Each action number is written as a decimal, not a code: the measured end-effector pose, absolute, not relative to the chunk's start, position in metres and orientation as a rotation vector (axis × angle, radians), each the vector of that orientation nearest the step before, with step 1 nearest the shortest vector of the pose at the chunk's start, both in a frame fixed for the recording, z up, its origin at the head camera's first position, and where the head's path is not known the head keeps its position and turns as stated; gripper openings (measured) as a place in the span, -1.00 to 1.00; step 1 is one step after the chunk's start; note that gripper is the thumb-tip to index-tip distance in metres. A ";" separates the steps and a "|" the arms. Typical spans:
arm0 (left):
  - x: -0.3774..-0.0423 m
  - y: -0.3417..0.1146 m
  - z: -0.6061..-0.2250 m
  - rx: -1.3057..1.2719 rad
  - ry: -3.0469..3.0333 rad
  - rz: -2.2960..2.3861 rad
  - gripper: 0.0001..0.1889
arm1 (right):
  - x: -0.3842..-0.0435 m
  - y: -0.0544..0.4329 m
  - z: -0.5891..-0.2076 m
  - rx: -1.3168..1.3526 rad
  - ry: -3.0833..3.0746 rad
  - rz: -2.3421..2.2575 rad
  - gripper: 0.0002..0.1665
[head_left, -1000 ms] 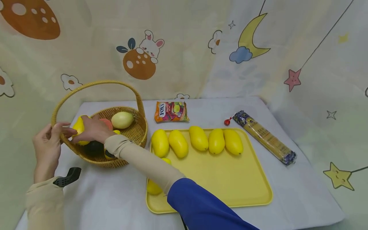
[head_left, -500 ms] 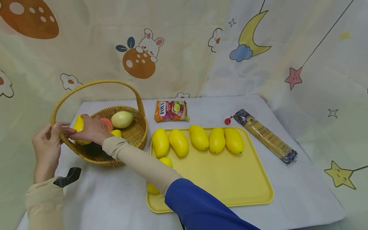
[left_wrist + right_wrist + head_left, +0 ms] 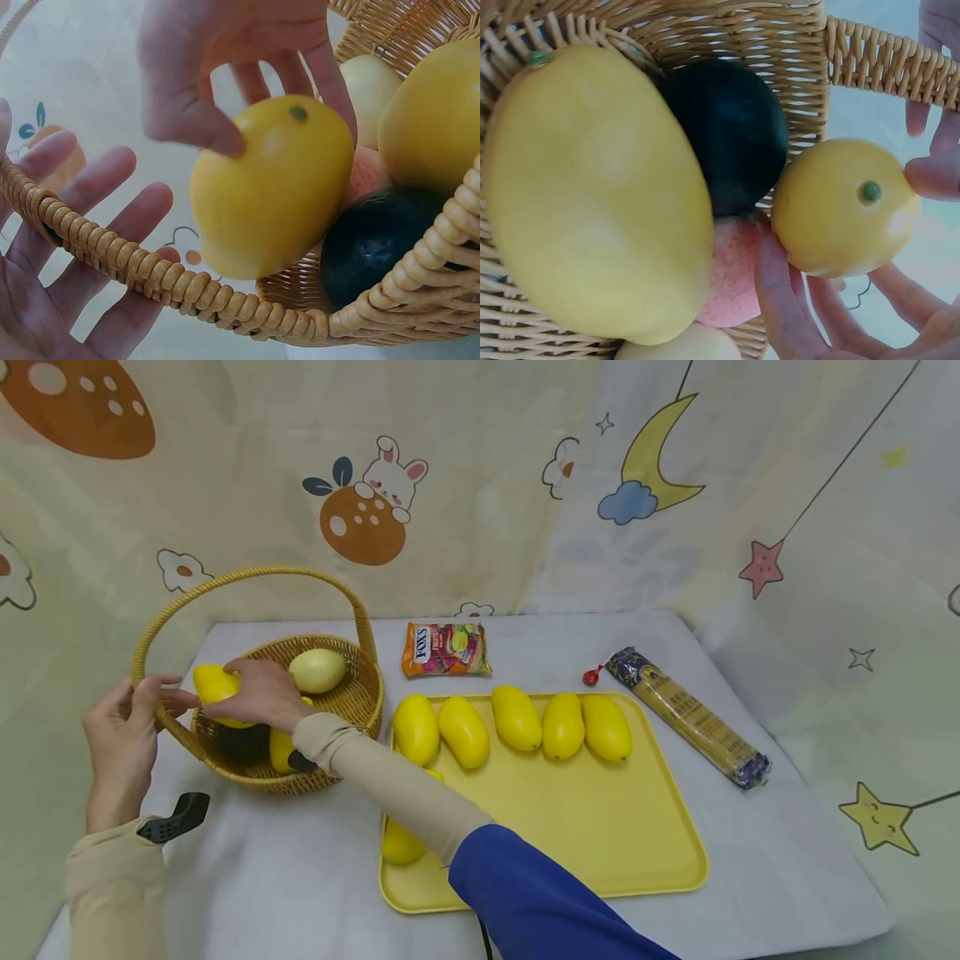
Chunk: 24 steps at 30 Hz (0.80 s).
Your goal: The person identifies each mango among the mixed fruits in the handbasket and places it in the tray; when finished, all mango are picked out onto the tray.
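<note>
My left hand [image 3: 123, 743] grips the left base of the wicker basket's handle [image 3: 142, 643]; in the left wrist view its fingers pass behind the handle. Over the left side of the basket [image 3: 363, 697], my right hand [image 3: 264, 692] holds a yellow mango [image 3: 215, 685] between thumb and fingers. In the right wrist view this mango [image 3: 847, 206] shows its green stem end. Inside the basket lie a second yellow mango [image 3: 280, 752], a dark, nearly black fruit [image 3: 238, 745], a pale yellow-green fruit [image 3: 318, 671] and a pinkish fruit [image 3: 366, 172], which the right hand hides in the head view.
Right of the basket, a yellow tray [image 3: 570, 835] bears several mangoes [image 3: 516, 718], mostly along its back edge; my right forearm crosses its left part. Behind it lie a candy bag [image 3: 447, 649], a red wrapped sweet [image 3: 591, 677] and a noodle pack [image 3: 686, 718].
The held mango has tilted and shifted slightly right with my right hand, coming over the basket's rim. The left hand stays at the handle.
</note>
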State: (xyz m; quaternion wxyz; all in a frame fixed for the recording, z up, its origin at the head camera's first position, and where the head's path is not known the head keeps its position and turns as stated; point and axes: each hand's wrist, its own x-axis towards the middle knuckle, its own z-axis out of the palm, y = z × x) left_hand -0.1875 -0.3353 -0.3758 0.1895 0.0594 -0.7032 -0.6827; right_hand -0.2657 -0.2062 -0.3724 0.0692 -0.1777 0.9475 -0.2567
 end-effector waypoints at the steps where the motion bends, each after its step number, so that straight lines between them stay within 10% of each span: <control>1: -0.187 -0.335 -0.376 0.164 -1.978 -1.922 -0.66 | -0.265 -0.204 -0.373 -0.545 2.847 -0.790 -0.28; 24: -0.187 -0.335 -0.377 0.121 -1.962 -1.914 -0.65 | -0.264 -0.161 -0.367 -0.586 2.819 -1.022 -0.65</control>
